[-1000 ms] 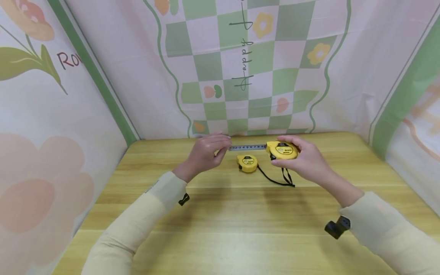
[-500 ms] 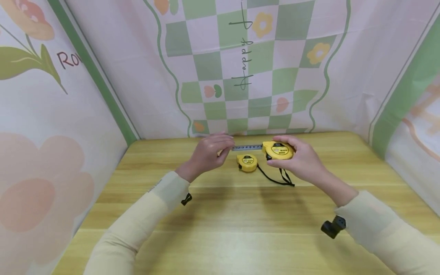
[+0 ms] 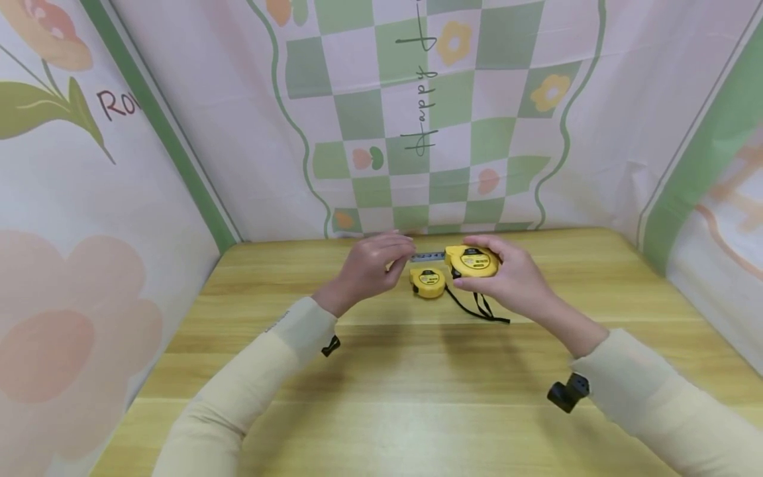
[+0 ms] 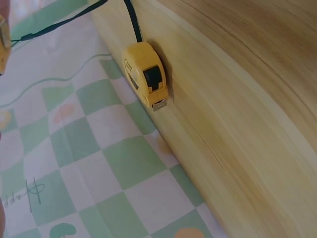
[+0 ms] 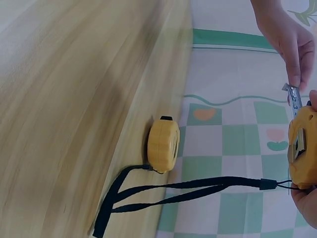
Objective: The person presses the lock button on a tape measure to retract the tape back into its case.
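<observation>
My right hand (image 3: 512,275) grips a large yellow tape measure (image 3: 475,261), thumb below and fingers over the top, held above the table. A short length of metal blade (image 3: 428,256) sticks out of its left side. The blade's end is pinched between thumb and fingers of my left hand (image 3: 378,266). A smaller yellow tape measure (image 3: 428,283) lies on the table below the blade, its black lock button (image 4: 153,78) showing in the left wrist view. From the held tape measure a black wrist strap (image 5: 218,182) hangs down in the right wrist view.
The wooden table (image 3: 405,411) reaches back to a checked, flower-printed cloth (image 3: 450,152) hanging behind it. Printed cloth (image 3: 77,278) also hangs on the left and right. A black wrist camera (image 3: 568,392) sits under the right cuff.
The two hands have drawn closer together, the right moving left and the left moving slightly right. The exposed blade has shortened into the case. The smaller tape measure stays put.
</observation>
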Action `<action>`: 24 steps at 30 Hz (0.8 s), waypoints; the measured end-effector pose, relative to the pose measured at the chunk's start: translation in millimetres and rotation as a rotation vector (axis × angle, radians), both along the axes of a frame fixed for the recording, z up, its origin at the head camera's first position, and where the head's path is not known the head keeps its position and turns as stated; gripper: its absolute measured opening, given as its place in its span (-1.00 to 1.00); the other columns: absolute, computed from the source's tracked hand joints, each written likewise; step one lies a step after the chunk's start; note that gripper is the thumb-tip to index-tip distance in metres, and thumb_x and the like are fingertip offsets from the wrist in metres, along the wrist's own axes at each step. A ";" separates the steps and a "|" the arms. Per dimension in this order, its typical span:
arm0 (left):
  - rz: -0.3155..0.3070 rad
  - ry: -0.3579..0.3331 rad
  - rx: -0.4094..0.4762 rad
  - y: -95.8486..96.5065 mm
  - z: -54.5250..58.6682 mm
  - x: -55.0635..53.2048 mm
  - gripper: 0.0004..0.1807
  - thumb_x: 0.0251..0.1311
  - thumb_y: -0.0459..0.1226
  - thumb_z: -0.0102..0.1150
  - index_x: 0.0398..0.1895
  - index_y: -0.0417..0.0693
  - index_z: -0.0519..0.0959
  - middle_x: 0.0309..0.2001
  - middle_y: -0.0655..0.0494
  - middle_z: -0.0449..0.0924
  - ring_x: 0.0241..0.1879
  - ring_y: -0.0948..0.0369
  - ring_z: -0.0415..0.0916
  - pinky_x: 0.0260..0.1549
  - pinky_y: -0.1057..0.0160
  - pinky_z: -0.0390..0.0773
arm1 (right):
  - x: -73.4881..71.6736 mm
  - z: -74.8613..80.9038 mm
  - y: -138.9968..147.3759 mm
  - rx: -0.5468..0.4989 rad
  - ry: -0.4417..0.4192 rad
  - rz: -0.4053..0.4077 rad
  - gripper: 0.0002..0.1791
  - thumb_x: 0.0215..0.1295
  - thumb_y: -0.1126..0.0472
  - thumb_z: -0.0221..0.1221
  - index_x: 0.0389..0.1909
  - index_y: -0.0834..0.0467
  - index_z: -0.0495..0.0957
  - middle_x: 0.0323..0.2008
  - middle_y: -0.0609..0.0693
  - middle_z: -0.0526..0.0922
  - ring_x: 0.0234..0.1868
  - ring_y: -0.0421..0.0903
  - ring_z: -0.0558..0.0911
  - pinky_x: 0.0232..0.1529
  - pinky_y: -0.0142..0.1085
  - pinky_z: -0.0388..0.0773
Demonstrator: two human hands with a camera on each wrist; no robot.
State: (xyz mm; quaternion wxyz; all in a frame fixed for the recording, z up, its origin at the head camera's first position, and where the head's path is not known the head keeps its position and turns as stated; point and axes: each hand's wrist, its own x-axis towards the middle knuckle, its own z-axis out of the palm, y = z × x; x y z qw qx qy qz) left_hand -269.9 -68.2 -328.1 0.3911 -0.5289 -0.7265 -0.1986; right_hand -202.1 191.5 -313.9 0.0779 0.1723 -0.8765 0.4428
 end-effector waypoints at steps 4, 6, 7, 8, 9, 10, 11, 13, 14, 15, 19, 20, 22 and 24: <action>-0.007 -0.002 0.001 3.2 -0.1 1.1 -0.85 0.14 -0.49 0.17 -0.29 -0.23 0.71 -0.21 -0.06 0.72 -0.13 0.10 0.67 0.18 0.21 0.46 | -0.1 -0.8 -2.6 -0.007 0.004 0.004 -0.18 0.04 0.00 0.46 0.32 0.14 0.38 0.17 0.11 0.49 -0.04 0.02 0.55 -0.20 -0.44 0.58; -0.010 -0.003 0.003 4.7 0.0 1.7 -0.85 0.14 -0.48 0.17 -0.29 -0.23 0.71 -0.20 -0.05 0.72 -0.14 0.10 0.67 0.16 0.19 0.48 | 0.2 -0.9 -3.6 -0.002 0.005 0.004 -0.18 0.04 -0.01 0.46 0.32 0.14 0.38 0.17 0.11 0.49 -0.04 0.01 0.55 -0.20 -0.43 0.58; -0.011 -0.004 0.004 5.3 0.1 2.1 -0.85 0.14 -0.48 0.17 -0.29 -0.23 0.71 -0.20 -0.06 0.72 -0.14 0.10 0.67 0.15 0.17 0.49 | 0.3 -0.8 -3.9 0.001 0.008 0.004 -0.18 0.04 -0.02 0.46 0.32 0.14 0.38 0.17 0.11 0.49 -0.04 0.01 0.55 -0.20 -0.43 0.57; -0.011 -0.007 0.004 5.9 0.4 2.8 -0.85 0.14 -0.48 0.17 -0.29 -0.22 0.70 -0.20 -0.06 0.72 -0.14 0.10 0.67 0.16 0.18 0.48 | 0.5 -0.7 -4.2 0.002 0.010 0.005 -0.18 0.05 -0.02 0.46 0.32 0.15 0.38 0.18 0.11 0.49 -0.03 0.01 0.55 -0.19 -0.43 0.57; -0.012 -0.011 0.004 6.7 0.5 3.0 -0.85 0.15 -0.48 0.17 -0.28 -0.23 0.70 -0.20 -0.06 0.72 -0.13 0.10 0.67 0.17 0.19 0.46 | 0.5 -1.0 -4.4 0.002 0.011 0.006 -0.17 0.04 -0.02 0.46 0.32 0.15 0.38 0.18 0.11 0.49 -0.03 0.01 0.55 -0.19 -0.42 0.57; -0.011 -0.012 0.005 7.1 0.4 3.3 -0.85 0.15 -0.48 0.17 -0.29 -0.23 0.70 -0.20 -0.06 0.72 -0.13 0.10 0.67 0.18 0.19 0.46 | 0.5 -1.3 -4.8 0.003 0.012 0.007 -0.17 0.04 -0.03 0.46 0.32 0.15 0.38 0.18 0.10 0.49 -0.03 0.00 0.55 -0.19 -0.42 0.56; -0.011 -0.015 0.005 7.7 0.3 3.5 -0.85 0.15 -0.48 0.17 -0.29 -0.23 0.71 -0.20 -0.05 0.72 -0.13 0.10 0.67 0.19 0.21 0.44 | 0.3 -1.7 -5.2 0.004 0.012 0.007 -0.17 0.03 -0.04 0.46 0.32 0.15 0.38 0.19 0.10 0.49 -0.03 0.00 0.55 -0.19 -0.42 0.56; -0.009 -0.021 0.002 8.6 -0.1 3.8 -0.86 0.15 -0.48 0.17 -0.30 -0.23 0.70 -0.20 -0.05 0.72 -0.13 0.10 0.67 0.21 0.24 0.41 | 0.0 -2.3 -6.0 -0.002 0.010 0.012 -0.16 0.02 -0.03 0.47 0.31 0.16 0.38 0.19 0.10 0.49 -0.02 0.00 0.55 -0.18 -0.43 0.56; -0.007 -0.024 -0.001 9.1 -0.2 3.8 -0.86 0.15 -0.48 0.16 -0.30 -0.23 0.70 -0.20 -0.05 0.72 -0.12 0.10 0.66 0.23 0.26 0.38 | -0.1 -2.5 -6.5 -0.005 0.009 0.013 -0.16 0.01 -0.03 0.47 0.31 0.16 0.38 0.19 0.09 0.48 -0.02 -0.01 0.54 -0.18 -0.43 0.56; -0.005 -0.025 -0.003 9.6 -0.5 3.6 -0.86 0.16 -0.48 0.16 -0.31 -0.23 0.70 -0.20 -0.04 0.72 -0.12 0.11 0.66 0.23 0.26 0.38 | -0.2 -2.8 -7.1 -0.010 0.006 0.015 -0.16 0.01 -0.02 0.48 0.31 0.15 0.38 0.20 0.08 0.48 -0.01 -0.01 0.54 -0.17 -0.44 0.56; -0.002 -0.026 -0.009 11.2 -0.8 3.5 -0.86 0.16 -0.47 0.16 -0.31 -0.21 0.70 -0.20 -0.04 0.72 -0.12 0.12 0.66 0.22 0.25 0.39 | 0.0 -2.4 -9.2 -0.024 0.003 0.025 -0.16 0.00 -0.01 0.49 0.30 0.16 0.39 0.20 0.07 0.48 0.01 -0.02 0.53 -0.16 -0.46 0.55; -0.003 -0.025 -0.010 11.5 -0.8 3.5 -0.86 0.16 -0.47 0.16 -0.31 -0.21 0.70 -0.20 -0.04 0.72 -0.13 0.12 0.66 0.21 0.23 0.41 | 0.1 -2.3 -9.7 -0.026 0.004 0.027 -0.16 0.00 0.00 0.49 0.30 0.16 0.39 0.19 0.07 0.48 0.01 -0.02 0.54 -0.16 -0.46 0.56; -0.006 -0.023 -0.011 11.9 -0.9 3.6 -0.86 0.16 -0.48 0.16 -0.32 -0.21 0.70 -0.21 -0.04 0.72 -0.13 0.12 0.67 0.21 0.22 0.42 | 0.5 -2.2 -10.5 -0.026 0.006 0.030 -0.16 0.00 0.00 0.49 0.30 0.16 0.39 0.19 0.08 0.48 0.00 -0.02 0.54 -0.16 -0.45 0.56; -0.008 -0.023 -0.013 12.1 -1.2 3.7 -0.86 0.16 -0.48 0.16 -0.32 -0.20 0.70 -0.21 -0.04 0.72 -0.14 0.12 0.67 0.20 0.21 0.43 | 0.7 -2.5 -11.2 -0.026 0.008 0.032 -0.17 0.00 0.02 0.49 0.30 0.16 0.39 0.19 0.07 0.48 0.01 -0.02 0.54 -0.16 -0.45 0.56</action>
